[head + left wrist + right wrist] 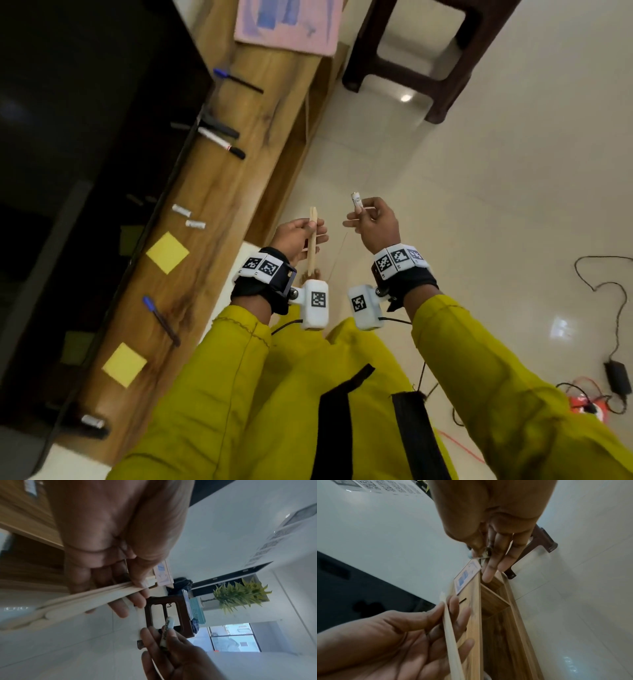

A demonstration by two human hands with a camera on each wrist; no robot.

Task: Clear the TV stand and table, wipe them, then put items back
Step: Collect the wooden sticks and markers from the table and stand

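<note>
flanking tv stand (219, 192), brown stool (411, 65)

At the top of the frame the right hand (489, 520) pinches a small white tube (481, 557) at its fingers (489, 568). At lower left the left hand (393, 642) holds pale wooden sticks (452, 639). Between them runs the wooden TV stand (498, 628), a pink card (465, 578) on top.

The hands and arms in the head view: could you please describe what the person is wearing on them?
Both arms are in loose mustard-yellow sleeves. Each wrist carries a black strap topped by a band of white blocks printed with black square code markers. A white box-shaped camera housing, also bearing a code marker, hangs below each wrist, with a thin black cable trailing from it. The left hand and right hand are bare.
</note>
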